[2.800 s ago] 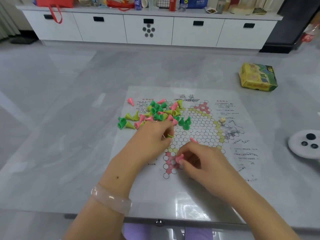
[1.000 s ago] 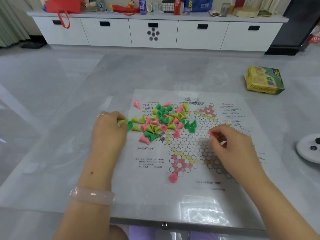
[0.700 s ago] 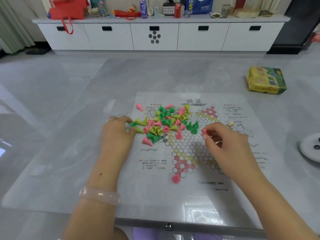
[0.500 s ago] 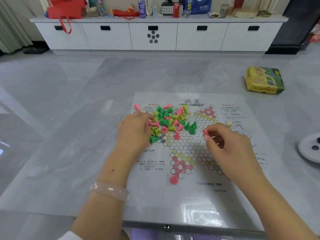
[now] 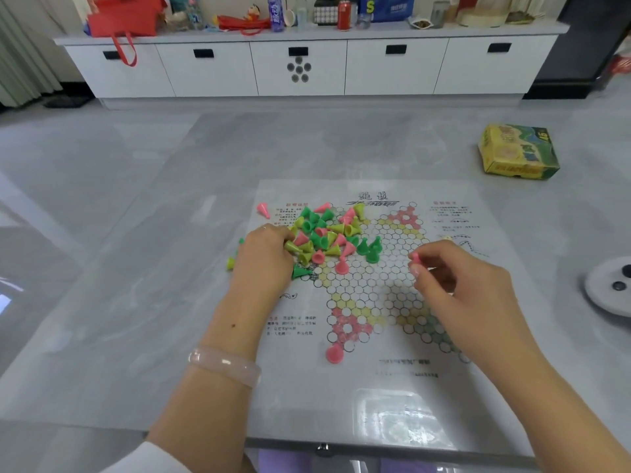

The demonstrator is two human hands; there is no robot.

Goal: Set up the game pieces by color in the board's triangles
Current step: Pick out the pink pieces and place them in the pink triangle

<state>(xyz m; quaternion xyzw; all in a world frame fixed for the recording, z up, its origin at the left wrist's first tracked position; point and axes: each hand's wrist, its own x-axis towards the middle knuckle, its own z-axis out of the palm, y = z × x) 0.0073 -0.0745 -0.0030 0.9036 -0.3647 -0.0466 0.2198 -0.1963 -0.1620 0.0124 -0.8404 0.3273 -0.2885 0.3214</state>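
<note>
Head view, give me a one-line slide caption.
Left hand sorts the piece pile; right hand pinches a pink piece over the board.

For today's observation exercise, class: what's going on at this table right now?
A person is setting up a Chinese checkers board. The right hand pinches a pink piece above the board's middle. The left hand reaches into the mixed pile of pieces at the board's far left; what its fingers hold is hidden. One pink piece stands at the tip of the near pink triangle; the other triangles look unfilled.
</note>
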